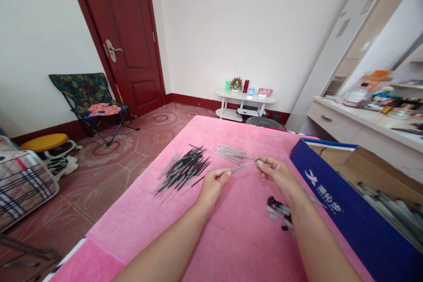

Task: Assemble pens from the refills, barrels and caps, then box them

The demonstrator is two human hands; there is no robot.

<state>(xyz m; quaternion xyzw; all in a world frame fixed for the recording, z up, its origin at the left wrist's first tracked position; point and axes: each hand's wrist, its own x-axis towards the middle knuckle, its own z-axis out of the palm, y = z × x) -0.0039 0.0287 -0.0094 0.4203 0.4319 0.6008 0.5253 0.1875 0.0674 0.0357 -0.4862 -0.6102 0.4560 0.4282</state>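
Note:
My left hand [214, 181] and my right hand [273, 170] are both closed in a pinch on the two ends of one thin clear pen tube [240, 168], held just above a pink cloth [205, 229] on the table. Left of my left hand lies a pile of black pen refills [183, 169]. Beyond the held tube lie several clear tubes [229, 153]. Small black and grey caps [280, 213] are scattered under my right forearm.
An open blue cardboard box [333, 211] with more parts stands at the right. On the floor to the left are a folding chair [92, 101], a yellow stool [44, 142] and a plaid bag [23, 185]. A white side table [246, 101] stands by the far wall.

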